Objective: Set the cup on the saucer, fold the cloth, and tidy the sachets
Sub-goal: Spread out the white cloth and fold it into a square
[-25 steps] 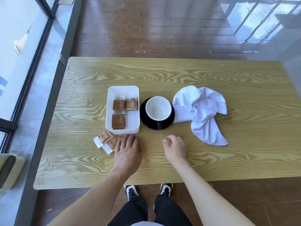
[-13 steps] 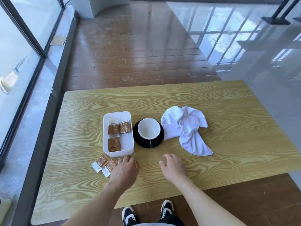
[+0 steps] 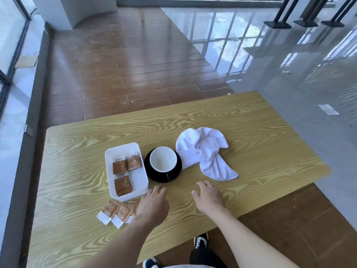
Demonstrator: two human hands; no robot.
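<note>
A white-lined black cup [image 3: 163, 161] stands on a black saucer [image 3: 154, 175] in the middle of the wooden table [image 3: 251, 132]. To its right a white cloth [image 3: 204, 151] lies crumpled. On the left, a white tray [image 3: 144, 182] holds several brown sachets [image 3: 125, 167]. Loose sachets [image 3: 116, 211] lie on the table in front of the tray. My left hand [image 3: 153, 206] rests palm down beside them, covering part of one. My right hand [image 3: 209, 196] hovers flat near the front edge, fingers apart, holding nothing.
The table's front edge runs just under my forearms, with my shoes [image 3: 201, 239] below. Glass windows [image 3: 11, 55] line the left side. Wood and glossy tile floor stretch beyond the table, with black railing posts [image 3: 278, 18] at the far right.
The camera has tilted up, so more floor shows. My right hand has spread from a loose fist. My left hand has slid slightly right, uncovering more of the loose sachets.
</note>
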